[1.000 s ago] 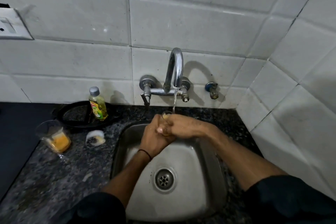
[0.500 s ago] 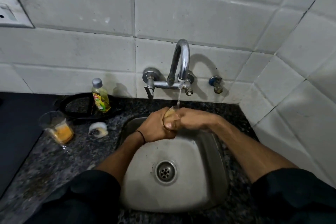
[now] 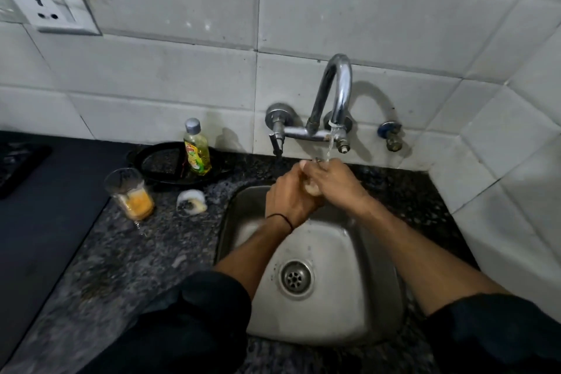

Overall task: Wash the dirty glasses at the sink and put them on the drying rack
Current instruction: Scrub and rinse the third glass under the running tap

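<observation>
1. Grey speckled counter (image 3: pixel 121 267) runs along a white tiled wall (image 3: pixel 182 76), with a steel sink (image 3: pixel 373 297) set in it; the drain (image 3: pixel 297 278) lies near the sink's middle.
2. Water (image 3: pixel 329 146) runs from the curved tap (image 3: pixel 337 91) on the wall, falling onto the hands.
3. Both hands meet over the far end of the sink, right under the stream, with the glass (image 3: pixel 312 188) between them. Only a pale patch of it shows; the rest is hidden.
4. Left hand (image 3: pixel 288 197): fingers curled round the glass from the left, a dark band (image 3: pixel 280 218) at the wrist.
5. Right hand (image 3: pixel 335 181): fingers close together and bent over the glass from the right. Whether any of them reach inside it, I cannot tell.
6. A second glass (image 3: pixel 130 194) stands on the counter well left of the sink, with orange dregs at its bottom.
7. Near it, just beside the sink's left rim, lies a small pale sponge (image 3: pixel 192 202).
8. Behind these, against the wall, a yellow soap bottle (image 3: pixel 196 152) stands at the right edge of a black tray (image 3: pixel 164 164).
9. A dark slab (image 3: pixel 45 206) covers the counter's far left.
10. A socket (image 3: pixel 51 9) sits high on the wall at left, and a small valve (image 3: pixel 391 136) right of the tap.
</observation>
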The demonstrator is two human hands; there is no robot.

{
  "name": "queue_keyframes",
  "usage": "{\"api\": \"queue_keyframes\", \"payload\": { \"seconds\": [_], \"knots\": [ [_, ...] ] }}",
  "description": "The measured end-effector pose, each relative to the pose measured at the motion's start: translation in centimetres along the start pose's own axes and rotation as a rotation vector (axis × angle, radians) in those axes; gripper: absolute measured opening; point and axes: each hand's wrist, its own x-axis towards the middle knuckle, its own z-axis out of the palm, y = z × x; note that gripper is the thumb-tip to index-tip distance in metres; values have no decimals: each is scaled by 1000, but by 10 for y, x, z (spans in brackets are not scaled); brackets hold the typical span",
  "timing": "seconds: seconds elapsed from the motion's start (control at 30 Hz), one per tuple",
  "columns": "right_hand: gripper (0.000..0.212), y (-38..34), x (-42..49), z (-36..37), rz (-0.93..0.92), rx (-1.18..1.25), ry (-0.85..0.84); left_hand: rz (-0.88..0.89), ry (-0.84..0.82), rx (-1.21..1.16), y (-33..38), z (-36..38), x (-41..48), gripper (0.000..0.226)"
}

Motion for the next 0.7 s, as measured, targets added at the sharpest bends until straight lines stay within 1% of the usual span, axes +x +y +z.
{"api": "queue_keyframes", "payload": {
  "seconds": [0.03, 0.07, 0.1, 0.13, 0.17, 0.2, 0.23, 0.27, 0.3, 0.33, 0.4, 0.43, 0.47, 0.5, 0.53, 0.6, 0.63, 0.67, 0.7],
  "knots": [
    [40, 0, 6, 6, 92, 52, 65, 14, 81, 67, 4, 8, -5, 58],
    [42, -2, 12, 10, 152, 24, 97, 22, 122, 62, 4, 15, -8, 59],
    [42, -4, 14, 9, 162, -47, 97, 12, 111, 20, 6, 17, -12, 61],
    [39, -6, 11, 4, 123, -143, 67, -6, 56, -68, 5, 17, -14, 62],
    [38, -8, 5, -1, 48, -222, 6, -22, -34, -181, 0, 14, -12, 58],
    [40, -10, -4, -7, -41, -257, -72, -28, -134, -305, -6, 8, -9, 49],
    [41, -9, -12, -10, -98, -245, -143, -32, -238, -392, -11, 2, -8, 38],
    [42, -8, -21, -12, -106, -224, -205, -22, -316, -442, -12, -3, -8, 31],
    [43, -5, -25, -10, -103, -195, -221, -19, -325, -423, -12, -6, -10, 27],
    [45, -2, -25, -6, -85, -164, -173, -15, -272, -353, -10, -5, -12, 27],
    [44, -1, -16, 8, 42, -139, 12, -50, -54, -51, -10, 5, -19, 49],
    [42, -4, -11, 14, 115, -159, 82, -77, 17, 7, -9, 9, -23, 59],
    [41, -6, -7, 18, 151, -204, 124, -74, 45, -44, -9, 13, -27, 63],
    [42, -8, -7, 19, 130, -249, 140, -70, 33, -128, -9, 16, -28, 61],
    [43, -8, -8, 19, 75, -289, 120, -50, 9, -206, -10, 16, -27, 54],
    [47, -8, -16, 11, -89, -319, -10, -26, -117, -235, -15, 8, -20, 29],
    [48, -6, -20, 6, -162, -306, -84, -30, -214, -230, -17, 1, -17, 25],
    [47, -3, -23, 3, -193, -277, -146, -63, -310, -312, -20, -3, -16, 24],
    [46, -1, -25, 2, -191, -228, -177, -64, -338, -329, -21, -6, -17, 24]
  ]
}}
